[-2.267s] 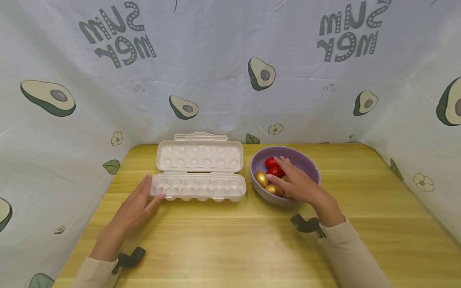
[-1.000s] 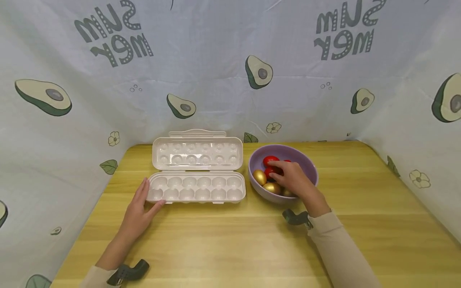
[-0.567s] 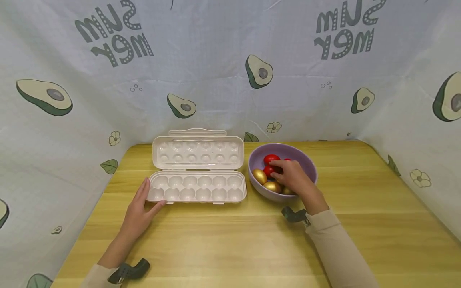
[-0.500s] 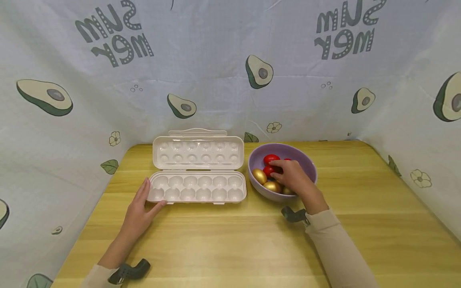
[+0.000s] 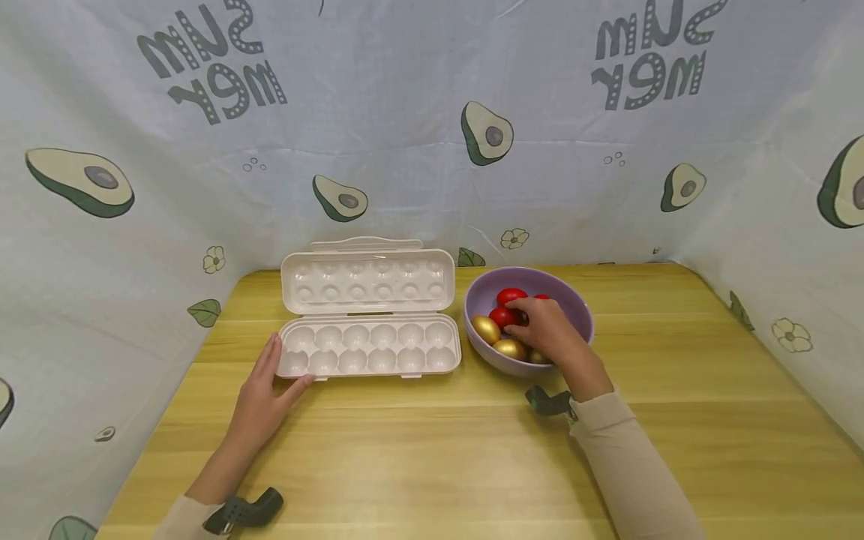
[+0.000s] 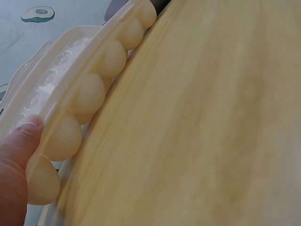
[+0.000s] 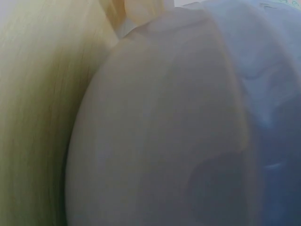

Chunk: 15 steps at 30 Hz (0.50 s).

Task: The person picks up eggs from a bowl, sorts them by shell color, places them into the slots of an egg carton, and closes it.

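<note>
A white plastic egg box (image 5: 367, 346) lies with its lid (image 5: 367, 282) raised behind it; its visible cups hold nothing. My left hand (image 5: 259, 397) holds the box's near left corner, fingers along the end and thumb on the front rim. In the left wrist view the thumb (image 6: 21, 141) presses over that rim. Inside the purple bowl (image 5: 574, 307), my right hand (image 5: 553, 330) has its thumb and fingertips around a red egg (image 5: 503, 317). Another red egg (image 5: 511, 296) sits behind it, with gold eggs (image 5: 485, 328) in front. The right hand hides part of the contents.
The wooden table (image 5: 405, 465) stretches out in front of the box and bowl. A hanging cloth (image 5: 405, 112) printed with avocados closes off the back and sides. In the right wrist view the bowl's outer wall (image 7: 155, 127) fills most of the frame.
My right hand has lowered into the bowl and its fingers have drawn in around a red egg, which has shifted slightly. The egg box and its lid have tipped slightly; my left hand stays on its corner.
</note>
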Each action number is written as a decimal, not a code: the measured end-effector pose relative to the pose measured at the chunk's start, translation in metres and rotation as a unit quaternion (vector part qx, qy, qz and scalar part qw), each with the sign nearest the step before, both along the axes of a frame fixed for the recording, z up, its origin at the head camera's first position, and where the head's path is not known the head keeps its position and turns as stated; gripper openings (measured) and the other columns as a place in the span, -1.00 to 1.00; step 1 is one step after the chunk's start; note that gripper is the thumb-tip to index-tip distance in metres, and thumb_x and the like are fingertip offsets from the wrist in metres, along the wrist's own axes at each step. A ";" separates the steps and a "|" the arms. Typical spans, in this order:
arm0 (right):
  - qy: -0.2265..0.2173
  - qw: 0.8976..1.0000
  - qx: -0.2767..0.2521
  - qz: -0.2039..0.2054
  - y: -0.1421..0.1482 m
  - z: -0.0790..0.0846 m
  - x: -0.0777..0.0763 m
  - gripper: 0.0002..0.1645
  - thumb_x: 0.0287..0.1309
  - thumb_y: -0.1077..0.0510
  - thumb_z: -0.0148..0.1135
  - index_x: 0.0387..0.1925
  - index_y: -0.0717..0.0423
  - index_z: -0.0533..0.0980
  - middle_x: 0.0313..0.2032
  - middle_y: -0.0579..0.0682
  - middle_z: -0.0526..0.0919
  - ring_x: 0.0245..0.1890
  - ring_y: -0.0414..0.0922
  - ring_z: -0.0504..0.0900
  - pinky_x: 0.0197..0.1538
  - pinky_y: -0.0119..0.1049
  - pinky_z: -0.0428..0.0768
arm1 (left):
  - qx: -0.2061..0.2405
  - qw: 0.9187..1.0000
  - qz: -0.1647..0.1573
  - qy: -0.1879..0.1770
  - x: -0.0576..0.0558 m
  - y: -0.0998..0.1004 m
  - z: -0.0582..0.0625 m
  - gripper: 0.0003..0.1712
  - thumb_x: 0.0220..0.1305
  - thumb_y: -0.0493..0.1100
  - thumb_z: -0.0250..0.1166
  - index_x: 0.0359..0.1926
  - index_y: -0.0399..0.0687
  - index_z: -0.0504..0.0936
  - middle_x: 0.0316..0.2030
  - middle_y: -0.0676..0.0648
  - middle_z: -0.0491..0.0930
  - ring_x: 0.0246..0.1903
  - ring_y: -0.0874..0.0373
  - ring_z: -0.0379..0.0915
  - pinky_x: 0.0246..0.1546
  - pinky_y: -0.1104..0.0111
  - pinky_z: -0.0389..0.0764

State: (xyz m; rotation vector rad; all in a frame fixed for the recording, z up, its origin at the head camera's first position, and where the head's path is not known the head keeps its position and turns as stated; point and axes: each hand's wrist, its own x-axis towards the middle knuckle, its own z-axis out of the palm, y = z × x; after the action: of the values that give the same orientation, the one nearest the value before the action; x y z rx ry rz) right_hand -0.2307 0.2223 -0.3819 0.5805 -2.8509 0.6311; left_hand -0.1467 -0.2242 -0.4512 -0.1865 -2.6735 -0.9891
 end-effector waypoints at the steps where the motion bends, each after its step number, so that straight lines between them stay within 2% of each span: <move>1: 0.000 1.000 0.001 -0.001 -0.001 0.001 0.000 -0.63 -0.13 0.18 0.39 -0.19 0.18 0.57 -0.36 0.01 0.62 -0.36 -0.04 0.48 -0.21 -0.18 0.50 | 0.000 1.000 0.000 0.001 -0.001 0.000 0.000 0.01 0.11 0.16 0.22 0.39 -0.09 -0.14 0.38 -0.17 -0.14 0.32 -0.13 -0.17 0.23 -0.04 0.01; 6: 0.001 1.000 0.009 -0.003 -0.003 0.002 0.000 -0.64 -0.16 0.15 0.42 -0.26 0.18 0.54 -0.41 0.02 0.60 -0.39 -0.02 0.47 -0.24 -0.18 0.49 | 0.007 1.000 -0.001 0.005 -0.003 -0.001 0.001 0.02 0.11 0.16 0.23 0.39 -0.14 -0.12 0.37 -0.20 -0.13 0.32 -0.13 -0.17 0.24 -0.03 0.01; 11: -0.010 1.000 0.006 0.006 -0.005 0.002 -0.001 -0.59 -0.14 0.14 0.41 -0.21 0.19 0.49 -0.38 0.05 0.60 -0.36 0.01 0.50 -0.23 -0.15 0.51 | 0.004 1.000 0.005 0.009 -0.005 -0.002 0.002 0.00 0.11 0.16 0.22 0.38 -0.16 -0.10 0.37 -0.19 -0.12 0.31 -0.14 -0.15 0.23 -0.04 0.03; 15: -0.012 1.000 0.009 -0.001 -0.003 0.001 0.000 -0.57 -0.15 0.14 0.42 -0.20 0.16 0.47 -0.39 0.02 0.60 -0.36 -0.02 0.51 -0.23 -0.17 0.53 | 0.007 1.000 -0.002 0.004 -0.006 -0.001 -0.001 -0.02 0.14 0.16 0.19 0.39 -0.11 -0.12 0.38 -0.15 -0.15 0.32 -0.12 -0.16 0.21 -0.07 0.05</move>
State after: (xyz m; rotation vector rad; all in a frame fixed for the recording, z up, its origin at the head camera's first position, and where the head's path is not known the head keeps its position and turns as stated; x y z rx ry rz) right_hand -0.2307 0.2190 -0.3807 0.5773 -2.8822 0.6187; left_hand -0.1522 -0.2252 -0.4522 -0.1927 -2.6588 -1.0057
